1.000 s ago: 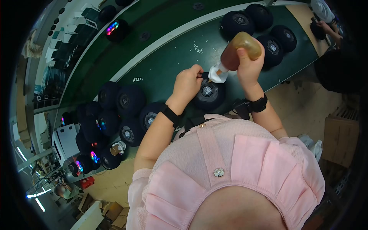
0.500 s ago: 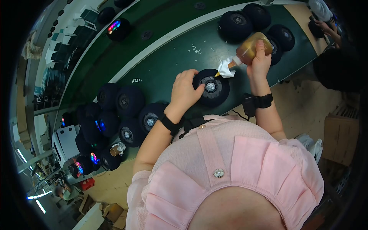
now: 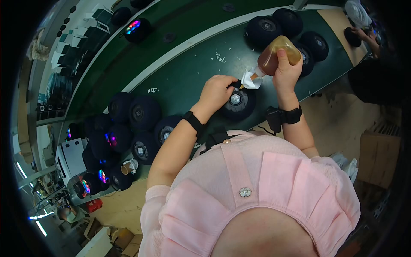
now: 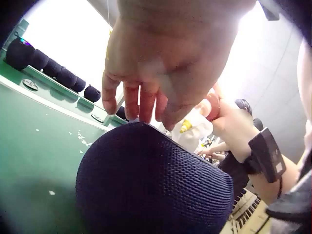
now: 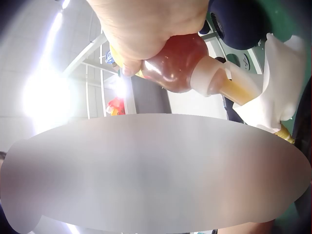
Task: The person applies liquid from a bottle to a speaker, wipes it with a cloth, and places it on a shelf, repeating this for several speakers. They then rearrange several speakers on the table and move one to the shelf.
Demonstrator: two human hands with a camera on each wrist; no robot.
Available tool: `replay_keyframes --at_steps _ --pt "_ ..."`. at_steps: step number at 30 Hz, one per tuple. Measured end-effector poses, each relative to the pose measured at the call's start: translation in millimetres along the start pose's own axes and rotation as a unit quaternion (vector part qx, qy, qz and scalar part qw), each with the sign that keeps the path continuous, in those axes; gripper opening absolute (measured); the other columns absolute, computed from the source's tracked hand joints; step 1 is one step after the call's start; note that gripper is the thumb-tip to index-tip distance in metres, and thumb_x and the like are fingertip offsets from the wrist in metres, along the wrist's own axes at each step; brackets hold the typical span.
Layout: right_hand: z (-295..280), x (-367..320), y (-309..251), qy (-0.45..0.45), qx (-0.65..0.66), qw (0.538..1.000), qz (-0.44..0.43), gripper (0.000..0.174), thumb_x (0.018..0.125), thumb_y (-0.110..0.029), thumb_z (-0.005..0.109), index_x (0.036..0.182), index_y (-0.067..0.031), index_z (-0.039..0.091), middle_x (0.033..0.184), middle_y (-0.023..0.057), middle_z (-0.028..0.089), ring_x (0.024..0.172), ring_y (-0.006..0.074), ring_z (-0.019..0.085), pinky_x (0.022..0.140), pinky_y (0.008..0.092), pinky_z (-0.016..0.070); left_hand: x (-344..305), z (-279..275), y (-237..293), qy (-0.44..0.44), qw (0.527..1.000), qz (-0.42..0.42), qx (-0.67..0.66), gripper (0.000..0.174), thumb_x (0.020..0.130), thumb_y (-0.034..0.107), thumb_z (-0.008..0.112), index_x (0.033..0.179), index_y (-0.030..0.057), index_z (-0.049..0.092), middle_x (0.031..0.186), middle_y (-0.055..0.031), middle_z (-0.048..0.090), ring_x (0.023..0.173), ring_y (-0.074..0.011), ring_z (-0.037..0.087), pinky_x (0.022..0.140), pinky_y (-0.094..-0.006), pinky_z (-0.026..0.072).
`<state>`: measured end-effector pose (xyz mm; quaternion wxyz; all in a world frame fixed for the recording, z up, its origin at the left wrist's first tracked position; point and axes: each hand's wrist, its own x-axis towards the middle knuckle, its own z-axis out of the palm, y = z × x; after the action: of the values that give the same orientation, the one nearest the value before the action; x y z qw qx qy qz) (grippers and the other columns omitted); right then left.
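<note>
Squeeze bottle (image 3: 269,59) gripped in right hand (image 3: 286,73); left hand (image 3: 215,93) pinches edge of dark speaker (image 3: 238,108).

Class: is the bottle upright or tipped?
Tipped: the right hand holds the bottle with its nozzle slanting down to the round device.

1. Workbench (image 3: 184,75), white-flecked green top; centre, head view.
2. Rail (image 3: 214,33), pale, along its far edge; upper centre.
3. Floor (image 3: 338,109), tan; right and lower left.
4. Carton (image 3: 376,158), brown cardboard; right edge.
5. Boxes (image 3: 122,237), cardboard; bottom left.
6. Strip light (image 3: 41,228), lit white; lower left.
7. Ceiling light (image 5: 48,100), glaring; left, right wrist view.
</note>
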<state>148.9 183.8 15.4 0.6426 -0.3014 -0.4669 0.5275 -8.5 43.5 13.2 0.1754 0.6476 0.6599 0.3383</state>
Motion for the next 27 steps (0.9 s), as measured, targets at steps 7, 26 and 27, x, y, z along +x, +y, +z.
replay_keyframes --at_steps 7,26,27 --pt "10.1 -5.7 -7.1 0.0 -0.023 1.0 0.001 0.054 0.073 -0.019 0.076 0.111 0.0012 0.043 0.102 0.0081 0.056 0.092 0.0141 0.056 0.083 0.0263 0.0456 2.7 5.6 0.3 0.021 1.0 -0.001 0.02 0.013 0.072 0.006 0.062 0.084 0.0056 0.064 0.077 -0.0112 0.064 0.072 -0.0285 0.061 0.066 -0.0362 0.0487" --pt "18.9 -23.8 -23.7 -0.093 -0.114 0.97 -0.192 0.072 0.066 -0.026 0.081 0.118 0.0009 0.039 0.109 0.0092 0.052 0.096 0.0159 0.055 0.084 0.0279 0.0457 1.9 18.9 -1.8 0.092 0.993 -0.058 0.039 0.004 0.071 0.004 0.061 0.074 0.0048 0.059 0.068 -0.0129 0.061 0.064 -0.0299 0.061 0.058 -0.0366 0.0475" --pt "18.3 -24.3 -24.0 -0.095 -0.115 0.97 -0.194 0.072 0.067 -0.026 0.08 0.118 0.001 0.038 0.109 0.0091 0.052 0.096 0.0159 0.055 0.085 0.0279 0.0454 1.4 19.1 -0.8 0.099 0.992 -0.067 0.028 0.005 0.071 0.005 0.062 0.074 0.0047 0.059 0.068 -0.0129 0.061 0.064 -0.0298 0.061 0.057 -0.0364 0.0474"
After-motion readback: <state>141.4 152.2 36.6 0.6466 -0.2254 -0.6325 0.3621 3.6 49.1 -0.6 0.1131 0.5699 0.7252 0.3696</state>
